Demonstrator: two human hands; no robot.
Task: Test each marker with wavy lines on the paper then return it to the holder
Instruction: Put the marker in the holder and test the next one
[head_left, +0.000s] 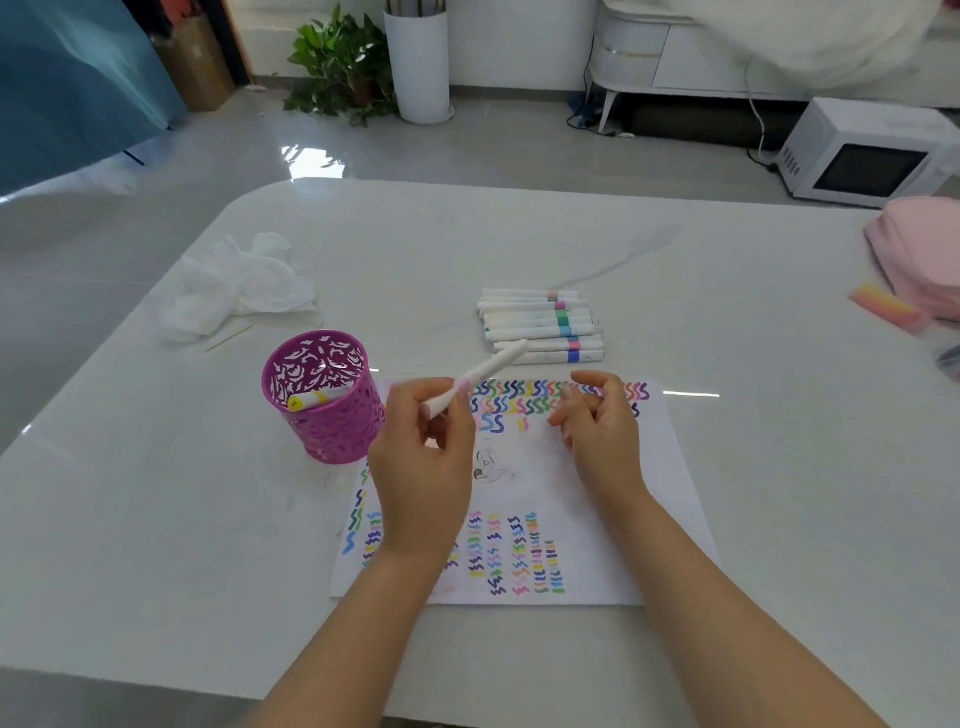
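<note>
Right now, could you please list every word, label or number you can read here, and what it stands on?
No text is legible.
Stacked markers: barrel marks too blurred.
Microwave: keypad marks too small.
Yellow-capped marker in holder: dark marks, unreadable.
Marker in left hand: nothing readable.
Paper: wavy lines only.

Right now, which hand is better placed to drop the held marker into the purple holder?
Left. The left hand pinches the marker and sits right beside the holder. The right hand holds nothing and hovers over the paper, on the side away from the holder.
</note>
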